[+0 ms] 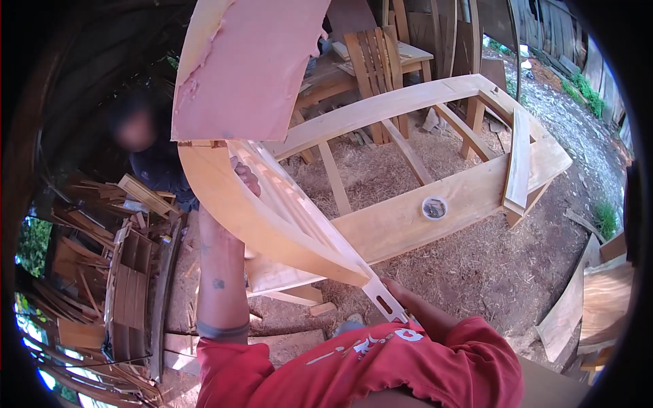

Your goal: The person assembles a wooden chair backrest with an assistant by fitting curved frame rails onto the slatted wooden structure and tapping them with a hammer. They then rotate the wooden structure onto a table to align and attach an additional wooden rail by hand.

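Note:
A curved wooden frame piece (272, 231) runs from upper left down toward my body. Slats (279, 194) lie along its inner side, and a pink, ragged-edged sheet (245, 68) stands at its upper end. My left hand (246, 177) is wrapped round the frame near that end, partly hidden behind the curved piece. Near my chest, the lower end shows a slotted pale rail (386, 300). My right hand (391, 289) is beside this rail, its fingers mostly hidden behind it.
A large wooden frame with crosspieces (408, 224) stands ahead, bearing a small round container (434, 208). Behind are a table (415, 54) and a slatted chair back (374, 75). A person (153, 160) is at left, above piled wood scraps (88, 211). Sheets (598, 306) lean at right.

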`<state>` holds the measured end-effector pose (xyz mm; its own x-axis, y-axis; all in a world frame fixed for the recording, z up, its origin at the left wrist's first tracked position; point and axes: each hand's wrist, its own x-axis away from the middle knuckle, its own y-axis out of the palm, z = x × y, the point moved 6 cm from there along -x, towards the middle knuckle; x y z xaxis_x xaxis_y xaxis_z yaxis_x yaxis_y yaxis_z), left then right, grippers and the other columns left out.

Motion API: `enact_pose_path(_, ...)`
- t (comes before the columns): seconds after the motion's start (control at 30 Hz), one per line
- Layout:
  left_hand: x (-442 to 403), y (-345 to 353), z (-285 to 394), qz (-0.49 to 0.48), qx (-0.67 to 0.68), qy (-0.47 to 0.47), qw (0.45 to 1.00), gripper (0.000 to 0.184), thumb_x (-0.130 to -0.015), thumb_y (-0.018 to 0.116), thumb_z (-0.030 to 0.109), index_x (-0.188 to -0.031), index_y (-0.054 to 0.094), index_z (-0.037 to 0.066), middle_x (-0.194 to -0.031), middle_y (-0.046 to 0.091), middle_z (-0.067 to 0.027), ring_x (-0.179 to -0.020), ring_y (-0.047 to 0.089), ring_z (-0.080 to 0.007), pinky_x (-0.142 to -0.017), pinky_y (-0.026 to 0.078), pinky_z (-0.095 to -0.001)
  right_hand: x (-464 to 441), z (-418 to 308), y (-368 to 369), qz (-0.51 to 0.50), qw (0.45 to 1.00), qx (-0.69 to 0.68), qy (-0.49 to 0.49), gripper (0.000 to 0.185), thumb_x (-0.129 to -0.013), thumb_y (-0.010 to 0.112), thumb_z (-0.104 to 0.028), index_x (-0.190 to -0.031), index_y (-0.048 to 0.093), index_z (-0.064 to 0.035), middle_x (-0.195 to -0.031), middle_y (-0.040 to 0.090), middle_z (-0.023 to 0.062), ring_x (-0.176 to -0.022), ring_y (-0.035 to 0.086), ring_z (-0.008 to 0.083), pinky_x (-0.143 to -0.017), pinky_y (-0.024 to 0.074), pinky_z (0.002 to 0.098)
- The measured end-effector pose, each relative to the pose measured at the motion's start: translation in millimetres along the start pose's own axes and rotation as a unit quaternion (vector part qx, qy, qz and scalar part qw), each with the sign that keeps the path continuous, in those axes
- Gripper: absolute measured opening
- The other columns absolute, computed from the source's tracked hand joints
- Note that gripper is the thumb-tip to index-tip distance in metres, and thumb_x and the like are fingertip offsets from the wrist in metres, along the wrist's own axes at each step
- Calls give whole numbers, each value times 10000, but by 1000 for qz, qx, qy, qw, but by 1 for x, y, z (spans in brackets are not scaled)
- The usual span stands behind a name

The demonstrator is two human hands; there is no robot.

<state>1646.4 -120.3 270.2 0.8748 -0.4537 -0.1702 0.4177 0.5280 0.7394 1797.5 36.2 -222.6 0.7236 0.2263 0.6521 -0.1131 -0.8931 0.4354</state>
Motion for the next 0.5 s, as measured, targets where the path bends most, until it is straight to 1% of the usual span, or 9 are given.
enact_pose_path(0.03, -6, -1, -9, -10, 22, -32, 999, 337, -952, 528, 223, -1162, 515, -40, -904, 520, -104, -773, 528, -193, -699, 493, -322, 12, -6, -3, -13, 1000, 2, -16, 476, -961, 303, -428, -965, 636, -89, -705, 620, 61, -550, 574, 182, -511, 480, 330)
enact_pose_path(0.07, -8, 5, -18, -23, 12, -39, 999, 336, -952, 526, 220, -1172, 514, -34, -918, 539, -103, -786, 549, -193, -702, 504, -322, 22, -9, -12, -21, 999, 4, -31, 458, -956, 311, -416, -952, 639, -97, -707, 619, 58, -561, 571, 177, -522, 476, 323)
enact_pose_path(0.1, -10, 13, -28, -39, 9, -42, 998, 335, -953, 525, 217, -1181, 512, -27, -932, 558, -102, -799, 571, -193, -705, 516, -322, 14, 3, -32, -18, 1000, -16, 15, 424, -960, 321, -380, -965, 637, -98, -735, 628, 52, -571, 576, 176, -524, 477, 328)
enact_pose_path(0.13, -11, 22, -36, -54, 6, -41, 998, 335, -953, 523, 214, -1191, 511, -21, -946, 578, -101, -812, 592, -193, -707, 528, -322, 14, 2, -47, -19, 1000, -18, 1, 411, -960, 327, -370, -972, 636, -98, -746, 631, 53, -574, 578, 175, -525, 478, 330)
enact_pose_path(0.23, -7, 60, -63, -167, -15, -46, 985, 328, -959, 504, 195, -1214, 503, -12, -1047, 605, -108, -889, 633, -192, -703, 562, -315, 29, 4, -74, -39, 999, -11, 0, 375, -960, 354, -340, -1003, 632, -92, -784, 643, 52, -606, 589, 171, -552, 488, 334)
enact_pose_path(0.33, 6, 79, -82, -22, -101, 9, 995, 318, -964, 485, 159, -1231, 497, -14, -1089, 612, -104, -884, 650, -185, -688, 579, -290, 43, 8, -97, -13, 1000, 17, -21, 367, -962, 358, -336, -1021, 631, -99, -798, 646, 52, -640, 600, 166, -572, 491, 319)
enact_pose_path(0.37, 9, 89, -84, -29, -117, 22, 992, 316, -963, 478, 124, -1245, 492, -20, -1090, 616, -98, -879, 656, -187, -689, 577, -283, 47, 10, -105, 29, 997, 75, -15, 362, -964, 359, -337, -1047, 631, -112, -815, 647, 49, -673, 610, 164, -589, 495, 312)
enact_pose_path(0.47, 9, 81, -82, -7, -171, 8, 985, 319, -965, 477, 125, -1249, 487, -19, -1114, 611, -97, -895, 652, -177, -714, 572, -277, 48, 13, -100, 10, 1000, 13, -6, 364, -965, 359, -342, -1065, 629, -121, -824, 645, 44, -672, 609, 162, -587, 495, 315)
enact_pose_path(0.5, 11, 79, -80, -4, -162, 12, 987, 318, -968, 472, 125, -1250, 484, -21, -1118, 608, -99, -896, 650, -175, -716, 571, -275, 48, 10, -99, -8, 999, 43, -18, 378, -964, 363, -368, -1077, 628, -122, -806, 634, 32, -662, 599, 158, -584, 492, 313)
